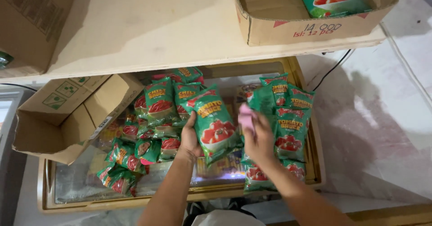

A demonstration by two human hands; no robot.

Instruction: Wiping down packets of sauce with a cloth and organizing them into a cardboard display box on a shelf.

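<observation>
Left hand (190, 138), near the centre of the view, grasps a green sauce pouch (215, 123) by its left edge, fingers wrapped round the side, holding it tilted above the glass lid (81, 181) of a chest freezer. Right hand (260, 141), just at 3 o'clock of the pouch, is closed round a small pink cloth (245, 117) whose upper end shows above the fingers; the cloth sits just beside the pouch's right edge, and contact between them cannot be told. The step in hand reads as wiping one pouch while it is held up. The next move would call for a steady grip at the pouch's edge while the cloth passes over its face.

At 3 o'clock of the hands stands a stack of like pouches (290, 118), partly upright. At 9 to 11 o'clock lies a looser heap of pouches (157, 113), some spilling toward 8 o'clock. An open cardboard box (67, 118) lies on its side at 9 o'clock. Above, at 12 o'clock, a pale wooden shelf (157, 28) carries a second box (310, 23) at 1 o'clock holding another pouch, and a third box (27, 19) at 10 o'clock. A black cable (333, 68) hangs at 2 o'clock.
</observation>
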